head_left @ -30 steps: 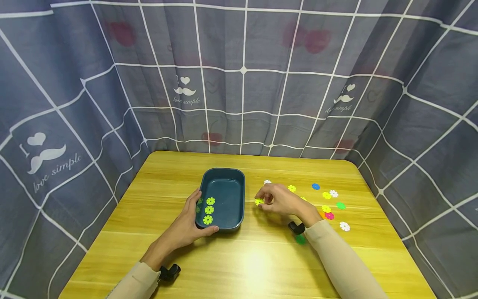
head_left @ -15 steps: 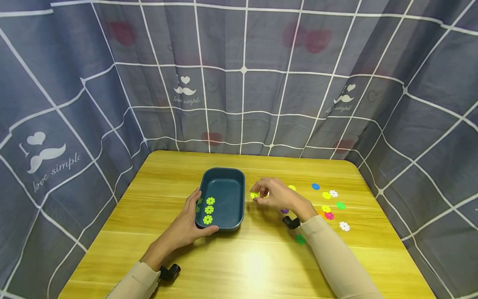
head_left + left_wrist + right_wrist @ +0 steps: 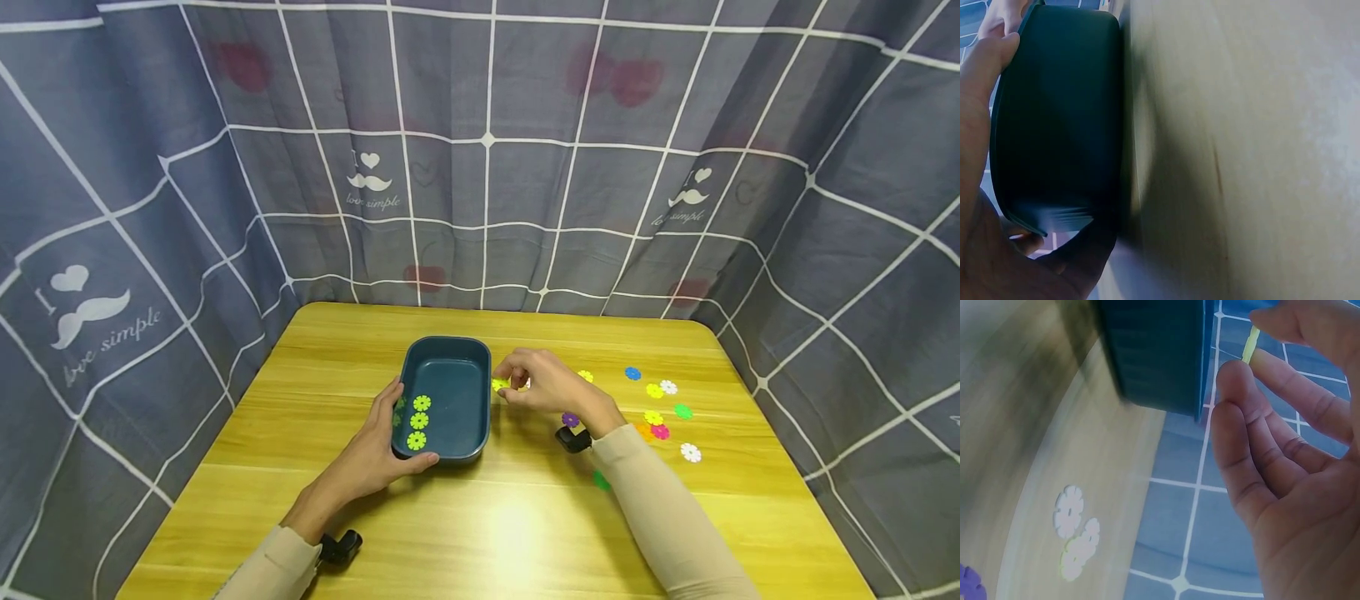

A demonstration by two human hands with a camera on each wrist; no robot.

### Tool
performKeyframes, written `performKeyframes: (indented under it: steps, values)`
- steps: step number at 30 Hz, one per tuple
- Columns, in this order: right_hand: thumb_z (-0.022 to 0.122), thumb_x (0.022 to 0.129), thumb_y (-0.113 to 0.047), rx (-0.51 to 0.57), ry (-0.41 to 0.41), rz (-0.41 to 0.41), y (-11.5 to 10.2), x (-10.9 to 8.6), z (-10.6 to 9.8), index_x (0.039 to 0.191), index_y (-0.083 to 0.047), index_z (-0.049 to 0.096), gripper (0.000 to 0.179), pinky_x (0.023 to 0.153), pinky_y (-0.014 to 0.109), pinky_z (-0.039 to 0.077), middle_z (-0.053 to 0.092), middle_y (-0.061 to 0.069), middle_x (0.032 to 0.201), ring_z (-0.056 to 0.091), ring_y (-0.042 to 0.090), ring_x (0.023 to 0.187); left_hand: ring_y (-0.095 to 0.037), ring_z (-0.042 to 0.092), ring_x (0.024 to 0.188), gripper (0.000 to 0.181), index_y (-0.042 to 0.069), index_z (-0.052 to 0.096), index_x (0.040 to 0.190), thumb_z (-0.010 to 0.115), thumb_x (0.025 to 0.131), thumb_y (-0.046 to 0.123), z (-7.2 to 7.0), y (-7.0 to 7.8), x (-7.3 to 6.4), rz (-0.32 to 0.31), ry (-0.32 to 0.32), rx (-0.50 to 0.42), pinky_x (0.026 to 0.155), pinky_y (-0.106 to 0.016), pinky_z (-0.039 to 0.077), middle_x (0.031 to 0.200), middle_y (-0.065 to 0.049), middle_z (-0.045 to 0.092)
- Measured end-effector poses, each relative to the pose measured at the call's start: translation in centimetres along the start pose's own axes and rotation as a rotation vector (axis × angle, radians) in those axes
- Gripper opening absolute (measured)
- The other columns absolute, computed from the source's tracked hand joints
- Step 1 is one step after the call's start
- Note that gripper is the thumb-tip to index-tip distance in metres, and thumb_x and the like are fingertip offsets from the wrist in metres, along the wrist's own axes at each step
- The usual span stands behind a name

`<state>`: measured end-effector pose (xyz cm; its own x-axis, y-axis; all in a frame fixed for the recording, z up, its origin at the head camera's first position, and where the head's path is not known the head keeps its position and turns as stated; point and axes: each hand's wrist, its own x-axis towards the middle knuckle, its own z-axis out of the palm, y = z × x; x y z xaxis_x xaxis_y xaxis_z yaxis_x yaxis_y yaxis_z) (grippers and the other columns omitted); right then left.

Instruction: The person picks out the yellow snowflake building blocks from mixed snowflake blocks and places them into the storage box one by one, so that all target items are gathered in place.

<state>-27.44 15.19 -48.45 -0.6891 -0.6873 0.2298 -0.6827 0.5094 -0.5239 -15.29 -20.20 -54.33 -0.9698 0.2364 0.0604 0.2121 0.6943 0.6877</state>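
A dark teal rectangular plastic tub [image 3: 459,392] stands on the table. My left hand [image 3: 363,454] grips its near left corner, thumb along the near rim and fingers along the left side. Inside, yellow flower-shaped plastic discs [image 3: 419,421] lie in a row by the left wall, where dim shapes look like their reflections. Just beyond the tub's right rim, my right hand [image 3: 546,385] pinches another yellow flower-shaped disc [image 3: 499,384] between thumb and fingertips. In the right wrist view that disc [image 3: 1250,345] appears edge-on, raised off the table beside the tub.
Loose discs lie right of the tub: purple [image 3: 570,419], blue [image 3: 633,373], pink [image 3: 660,432], several yellow [image 3: 654,417], white [image 3: 691,452] and green [image 3: 683,412] ones. One green disc [image 3: 602,480] is near my right sleeve. A grid-patterned curtain [image 3: 450,167] surrounds the wooden table [image 3: 337,333].
My right hand has moved left and away from me, bringing the pinched yellow disc close to the tub's right rim. The purple disc has come into view. The left hand stays in place.
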Motion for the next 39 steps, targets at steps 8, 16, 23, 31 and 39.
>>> performKeyframes:
  steps: [8,16,23,31,39]
  values:
    - [0.088,0.101,-0.016,-0.014,-0.001,-0.016,-0.3,0.9,0.1,0.124,-0.012,0.085,0.024,0.090,0.033,0.068,0.083,0.001,0.109,0.075,0.006,0.090,-0.052,0.042,0.171,0.140,0.004,0.013,0.185,0.094,0.091,0.069,0.0,0.0,0.1,-0.002,-0.001,0.011,0.133,-0.074,0.045,0.196,-0.019,0.012]
    - [0.087,0.102,-0.016,-0.022,-0.005,-0.049,-0.8,2.0,0.2,0.124,-0.011,0.085,0.023,0.093,0.032,0.069,0.086,0.003,0.118,0.080,0.013,0.091,-0.052,0.042,0.171,0.140,0.005,0.012,0.185,0.093,0.091,0.069,0.0,0.0,0.1,-0.003,-0.005,0.012,0.133,-0.074,0.045,0.196,-0.018,0.011]
    - [0.087,0.103,-0.018,-0.029,-0.018,-0.040,-1.2,2.9,0.2,0.125,-0.011,0.086,0.024,0.092,0.031,0.070,0.087,0.004,0.119,0.079,0.009,0.092,-0.052,0.041,0.172,0.140,0.006,0.011,0.186,0.093,0.091,0.071,0.0,0.1,0.2,-0.006,-0.008,0.008,0.134,-0.074,0.044,0.196,-0.018,0.011]
    - [0.087,0.103,-0.017,-0.028,-0.030,-0.056,-1.3,4.1,0.2,0.126,-0.011,0.086,0.024,0.092,0.028,0.068,0.087,0.002,0.116,0.076,0.004,0.089,-0.052,0.042,0.171,0.140,0.006,0.011,0.186,0.092,0.092,0.070,-0.1,0.0,0.1,0.001,-0.005,0.005,0.133,-0.073,0.045,0.196,-0.018,0.011]
    - [0.085,0.104,-0.018,-0.014,-0.055,-0.048,-1.5,5.1,0.4,0.127,-0.011,0.086,0.025,0.091,0.026,0.068,0.087,0.002,0.116,0.076,0.005,0.089,-0.052,0.042,0.172,0.140,0.004,0.012,0.185,0.093,0.091,0.070,0.0,-0.1,0.1,0.004,-0.001,0.004,0.134,-0.073,0.044,0.196,-0.019,0.012]
